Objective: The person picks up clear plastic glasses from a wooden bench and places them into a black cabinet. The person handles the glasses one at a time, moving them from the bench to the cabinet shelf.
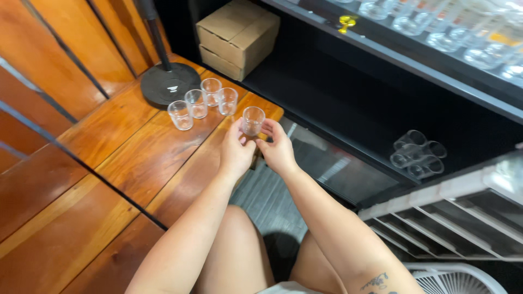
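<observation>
A small clear glass (253, 120) is held upright between my left hand (235, 151) and my right hand (278, 148), just above the near corner of a wooden counter (125, 158). Both hands pinch it with the fingertips from either side. Several more clear glasses (202, 102) like it stand in a cluster on the counter just beyond and to the left of my hands, next to a round black lamp base (170, 84).
A cardboard box (238, 36) sits on a dark shelf behind the counter. Further clear glasses (417, 154) lie on the lower shelf at right, and rows of glasses (452, 24) line the top shelf. A white rack (463, 218) and a fan grille (457, 279) are at the lower right.
</observation>
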